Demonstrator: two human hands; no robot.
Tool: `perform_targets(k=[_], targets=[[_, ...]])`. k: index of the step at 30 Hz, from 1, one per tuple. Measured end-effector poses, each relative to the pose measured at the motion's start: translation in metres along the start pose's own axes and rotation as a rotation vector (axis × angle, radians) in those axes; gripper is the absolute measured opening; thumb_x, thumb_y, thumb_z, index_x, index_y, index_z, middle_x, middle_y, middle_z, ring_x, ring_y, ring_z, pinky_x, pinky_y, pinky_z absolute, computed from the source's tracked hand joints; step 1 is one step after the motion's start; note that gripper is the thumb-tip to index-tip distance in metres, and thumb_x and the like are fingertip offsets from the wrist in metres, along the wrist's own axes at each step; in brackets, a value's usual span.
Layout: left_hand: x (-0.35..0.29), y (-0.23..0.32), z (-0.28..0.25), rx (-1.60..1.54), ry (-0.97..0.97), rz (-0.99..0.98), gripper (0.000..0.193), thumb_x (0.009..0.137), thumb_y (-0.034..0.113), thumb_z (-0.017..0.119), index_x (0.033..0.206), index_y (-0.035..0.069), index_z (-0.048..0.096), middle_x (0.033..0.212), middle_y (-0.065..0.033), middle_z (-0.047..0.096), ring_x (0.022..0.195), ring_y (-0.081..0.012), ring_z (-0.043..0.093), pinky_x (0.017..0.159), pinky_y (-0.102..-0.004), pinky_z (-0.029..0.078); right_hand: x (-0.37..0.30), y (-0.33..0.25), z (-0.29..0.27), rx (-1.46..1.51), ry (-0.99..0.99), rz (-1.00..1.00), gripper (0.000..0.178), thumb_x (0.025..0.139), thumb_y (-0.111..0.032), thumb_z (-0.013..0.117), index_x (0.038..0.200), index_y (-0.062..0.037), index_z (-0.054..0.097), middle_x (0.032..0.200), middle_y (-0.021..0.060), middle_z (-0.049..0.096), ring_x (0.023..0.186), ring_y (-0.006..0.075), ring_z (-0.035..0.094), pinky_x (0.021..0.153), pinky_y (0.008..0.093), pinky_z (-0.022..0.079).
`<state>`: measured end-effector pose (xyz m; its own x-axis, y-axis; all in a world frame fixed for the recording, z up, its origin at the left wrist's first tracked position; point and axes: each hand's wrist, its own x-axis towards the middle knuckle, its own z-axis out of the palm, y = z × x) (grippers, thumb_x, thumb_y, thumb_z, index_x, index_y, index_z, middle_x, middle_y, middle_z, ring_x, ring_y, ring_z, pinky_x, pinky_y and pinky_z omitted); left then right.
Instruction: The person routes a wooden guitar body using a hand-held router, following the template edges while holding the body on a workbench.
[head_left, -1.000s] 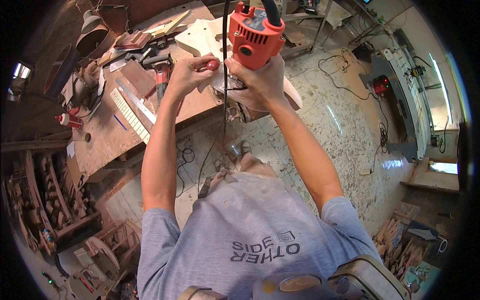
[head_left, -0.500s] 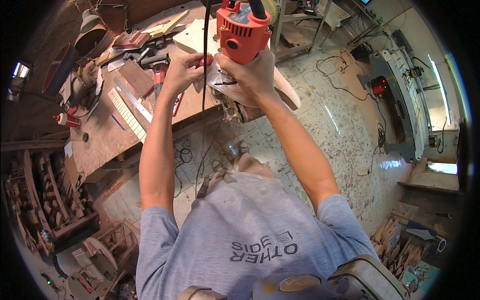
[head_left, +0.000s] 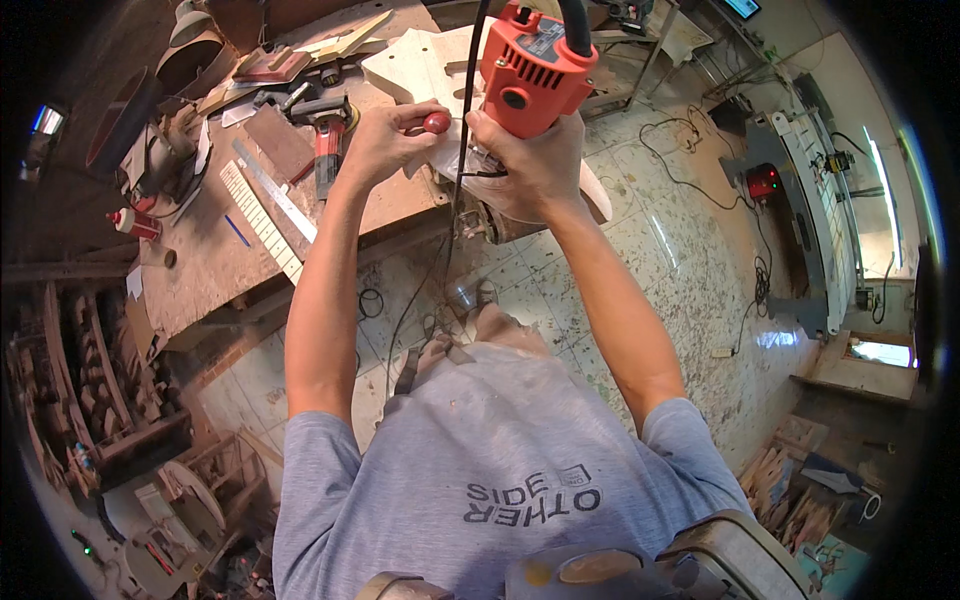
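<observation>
My right hand [head_left: 545,160] is wrapped around the lower body of an orange-red trim router [head_left: 535,75], which stands upright on a pale wooden guitar body [head_left: 408,68]. A clear plastic base shows partly under the router. Beside it, my left hand [head_left: 385,145] has its fingers closed at a round red knob [head_left: 436,122]. The router's black cable [head_left: 468,110] hangs down between my hands. The bit and its contact with the wood are hidden behind my right hand.
On the workbench [head_left: 210,290] at left lie a fretboard-like slotted strip [head_left: 258,220], a steel ruler [head_left: 275,195], a red and black power tool [head_left: 328,140] and a glue bottle [head_left: 135,222]. Cords [head_left: 690,130] trail over the tiled floor. A machine frame [head_left: 800,220] stands at right.
The router and my right hand have shifted right in view. My left hand has moved slightly right too, and the red knob shows more fully. The whole scene has shifted a little.
</observation>
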<state>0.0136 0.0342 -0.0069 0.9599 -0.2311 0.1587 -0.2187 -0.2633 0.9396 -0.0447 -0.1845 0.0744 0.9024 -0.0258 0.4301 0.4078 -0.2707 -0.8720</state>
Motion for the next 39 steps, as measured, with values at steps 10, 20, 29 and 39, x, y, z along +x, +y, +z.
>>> perform_targets(k=[10, 20, 29, 39], targets=[[0.0, 0.011, -0.003, 0.023, 0.034, -0.053, 0.042, 0.087, 0.014, 0.079, 0.128, 0.007, 0.078, 0.1, -0.0079, 0.081, 0.088, -0.0095, 0.071, 0.081, -0.0288, 0.058, 0.006, 0.004, 0.009, 0.056, 0.006, -0.029, 0.052, 0.076, -0.028, 0.094, 0.114, -0.0028, 0.068, 0.098, 0.0061, 0.078, 0.086, 0.0139, 0.074, 0.077, 0.0316, 0.06], [0.003, -0.007, -0.001, 0.004, -0.044, 0.02, 0.045, 0.085, 0.007, 0.077, 0.13, 0.004, 0.076, 0.121, -0.0081, 0.079, 0.092, -0.0121, 0.074, 0.075, -0.0275, 0.059, -0.005, 0.002, 0.0, 0.094, 0.007, -0.007, 0.041, 0.078, -0.023, 0.092, 0.107, -0.0027, 0.07, 0.094, 0.0039, 0.077, 0.083, 0.0122, 0.072, 0.074, 0.0301, 0.058], [-0.001, 0.014, 0.008, -0.053, -0.089, -0.023, 0.047, 0.085, 0.004, 0.08, 0.131, 0.0, 0.074, 0.149, -0.0189, 0.063, 0.119, -0.0236, 0.071, 0.101, -0.0345, 0.061, -0.006, 0.006, -0.01, 0.073, 0.033, -0.037, 0.025, 0.081, -0.017, 0.09, 0.093, -0.0017, 0.074, 0.084, 0.0009, 0.075, 0.075, 0.0094, 0.069, 0.069, 0.0268, 0.056], [0.002, 0.0, 0.002, -0.027, -0.075, -0.039, 0.046, 0.084, 0.008, 0.078, 0.13, 0.007, 0.077, 0.139, -0.0127, 0.072, 0.109, -0.0176, 0.076, 0.079, -0.028, 0.062, -0.008, -0.004, -0.003, 0.048, 0.06, -0.091, 0.024, 0.08, -0.017, 0.09, 0.091, -0.0025, 0.074, 0.083, -0.0002, 0.075, 0.074, 0.0087, 0.069, 0.068, 0.0276, 0.055]])
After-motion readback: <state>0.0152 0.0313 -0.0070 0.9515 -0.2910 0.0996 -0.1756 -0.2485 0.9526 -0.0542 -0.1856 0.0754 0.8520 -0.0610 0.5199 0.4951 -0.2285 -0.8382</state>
